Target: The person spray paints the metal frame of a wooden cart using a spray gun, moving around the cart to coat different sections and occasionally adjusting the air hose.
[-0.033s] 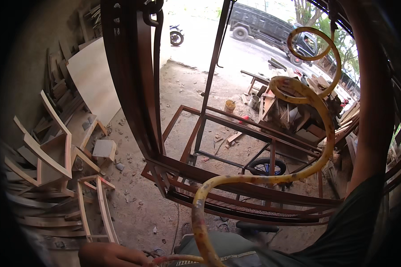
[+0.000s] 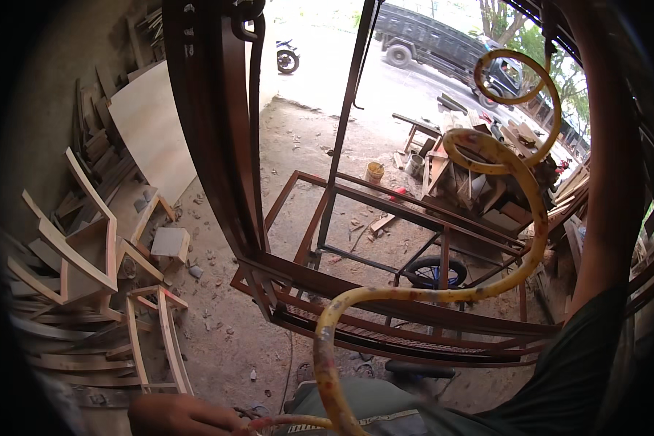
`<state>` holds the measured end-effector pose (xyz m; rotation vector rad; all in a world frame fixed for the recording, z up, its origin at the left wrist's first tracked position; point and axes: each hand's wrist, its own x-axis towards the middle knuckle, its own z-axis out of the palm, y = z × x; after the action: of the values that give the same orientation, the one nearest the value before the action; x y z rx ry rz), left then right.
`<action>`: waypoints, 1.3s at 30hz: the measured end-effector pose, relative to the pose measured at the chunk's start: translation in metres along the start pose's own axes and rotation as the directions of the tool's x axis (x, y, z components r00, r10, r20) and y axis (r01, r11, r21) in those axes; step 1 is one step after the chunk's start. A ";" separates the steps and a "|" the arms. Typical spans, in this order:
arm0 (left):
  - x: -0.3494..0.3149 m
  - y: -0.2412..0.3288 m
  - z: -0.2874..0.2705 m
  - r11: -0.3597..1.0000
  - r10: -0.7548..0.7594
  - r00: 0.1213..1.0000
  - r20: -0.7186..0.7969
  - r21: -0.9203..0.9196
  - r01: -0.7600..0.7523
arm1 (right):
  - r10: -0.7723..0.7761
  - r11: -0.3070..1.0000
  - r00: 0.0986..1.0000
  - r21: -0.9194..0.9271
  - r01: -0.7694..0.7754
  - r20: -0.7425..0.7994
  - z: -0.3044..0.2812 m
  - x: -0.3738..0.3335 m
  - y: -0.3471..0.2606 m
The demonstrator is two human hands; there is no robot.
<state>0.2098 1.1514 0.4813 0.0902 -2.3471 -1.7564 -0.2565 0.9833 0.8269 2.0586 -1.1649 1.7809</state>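
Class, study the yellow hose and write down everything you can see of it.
The hose is a round, flexible tube, apparently plastic or rubber, yellow with dark and reddish stains. It hangs in loose coils at the upper right, curves down and leftward in front of the brown frame, then bends toward the lower edge. There a thinner-looking, reddish end reaches the left hand, though the grip is unclear. Whether the hose touches the frame cannot be told.

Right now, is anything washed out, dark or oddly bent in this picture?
In the head view, glare bleaches the pale sunlit ground left of the long dark-grey truck; there too, the reddish-brown metal frame bows, fisheye-style; its side edges fade to black; also in the head view, the bare left hand looks dim.
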 end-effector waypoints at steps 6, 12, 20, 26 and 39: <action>0.016 -0.009 -0.023 0.999 0.047 0.995 0.086 -0.027 -0.045 | 0.088 0.988 0.994 -0.121 -0.095 -0.068 -0.044 -0.056 -0.038; -0.011 -0.001 -0.023 0.893 -0.289 0.953 -0.088 -0.384 0.235 | 0.216 0.972 0.976 -0.091 -0.218 -0.023 -0.023 -0.107 -0.046; 0.004 0.017 -0.009 0.668 0.312 0.781 -0.541 -0.460 -0.585 | 0.455 0.886 0.861 -0.019 -0.463 0.228 -0.025 -0.143 0.021; 0.003 0.043 0.011 0.605 0.097 0.705 -0.702 -0.521 -0.602 | 0.514 0.847 0.829 0.022 -0.531 0.221 0.004 -0.152 0.044; 0.051 0.078 0.022 0.997 0.067 0.674 -0.735 0.067 -0.027 | 0.593 0.786 0.799 0.146 -0.601 0.101 0.016 -0.142 0.126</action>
<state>0.1612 1.1853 0.5565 0.6233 -1.7506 -1.2719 -0.3229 0.9496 0.6515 1.9582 -1.9129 2.1637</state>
